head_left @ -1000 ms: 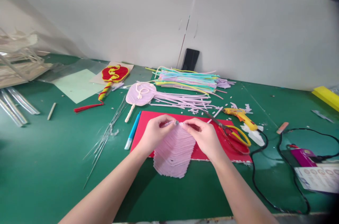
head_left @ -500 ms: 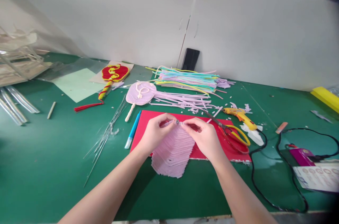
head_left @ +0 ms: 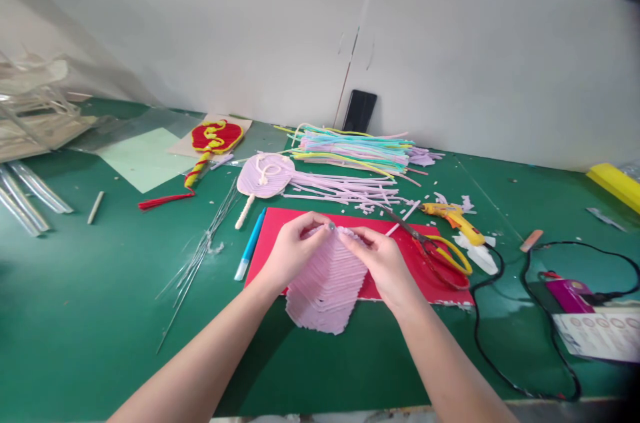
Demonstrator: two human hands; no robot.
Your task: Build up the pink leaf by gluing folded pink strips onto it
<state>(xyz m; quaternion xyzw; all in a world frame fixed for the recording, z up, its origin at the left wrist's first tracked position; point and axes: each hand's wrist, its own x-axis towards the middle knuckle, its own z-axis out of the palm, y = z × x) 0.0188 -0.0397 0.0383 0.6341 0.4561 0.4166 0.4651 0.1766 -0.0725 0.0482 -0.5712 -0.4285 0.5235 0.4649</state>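
Observation:
A ridged lilac panel made of pipe cleaners [head_left: 327, 289] hangs over the near edge of a red board [head_left: 390, 286]. My left hand [head_left: 296, 246] pinches its top edge between thumb and forefinger, where a nail glints. On the other side of that edge, my right hand [head_left: 383, 256] is closed on the same panel, thumb and forefinger together. Scissors with yellow and red handles [head_left: 440, 253] lie on the board to the right of my right hand. Left of the board rests a blue pen [head_left: 251, 244].
Behind lie a lilac round fan [head_left: 266, 175], loose lilac pipe cleaners [head_left: 345, 189] and a multicoloured bundle [head_left: 355, 151]. A yellow glue gun [head_left: 457, 219] with a black cord stands right. Thin wires [head_left: 200, 259] and a red-yellow fan [head_left: 217, 138] are left. A phone [head_left: 360, 111] leans on the wall.
My right hand has shifted slightly down along the panel's upper edge, its fingers flatter. My left hand keeps its pinch, moved a touch upward.

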